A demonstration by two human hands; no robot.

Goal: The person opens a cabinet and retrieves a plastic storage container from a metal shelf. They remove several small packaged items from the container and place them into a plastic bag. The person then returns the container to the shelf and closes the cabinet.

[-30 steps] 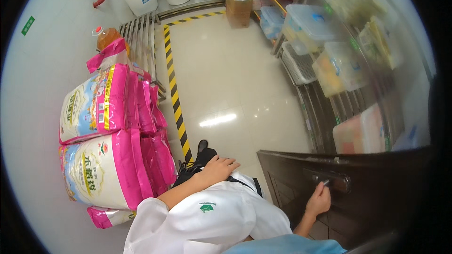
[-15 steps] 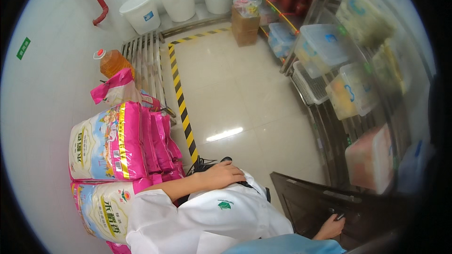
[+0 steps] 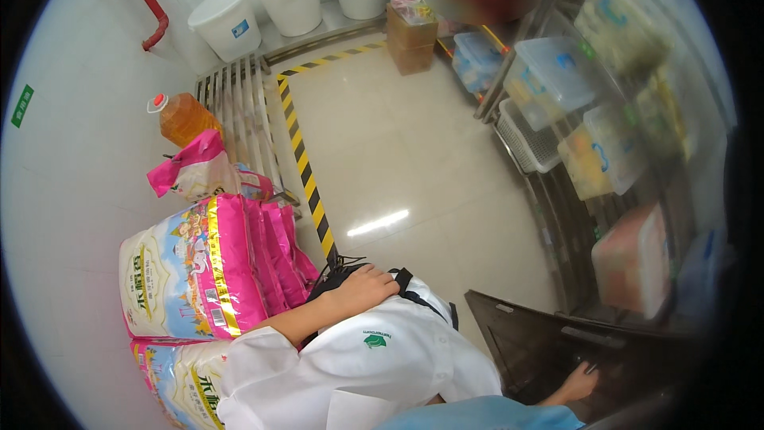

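Note:
My left hand (image 3: 366,287) lies at the waist of my white shirt (image 3: 398,350), beside a black strap (image 3: 414,295). Its fingers look laid flat, and I see nothing held in them. At the lower right, my right hand (image 3: 579,385) is closed at the handle (image 3: 587,367) of a dark brown door (image 3: 533,350). That door stands swung inward, and its far side fades into shadow. Part of the right hand's grip is hard to see.
Pink-and-white rice bags (image 3: 183,263) are stacked on the left, near an oil jug (image 3: 187,118) and slatted rack (image 3: 235,95). White lidded buckets (image 3: 286,0) line the back. Shelves with plastic bins (image 3: 549,80) fill the right. Striped tape (image 3: 298,143) marks the floor; a carton (image 3: 411,44) stands behind.
The view has shifted slightly, so the rice bags sit lower. My left hand has slid a little left in view. My right hand stays at the door handle.

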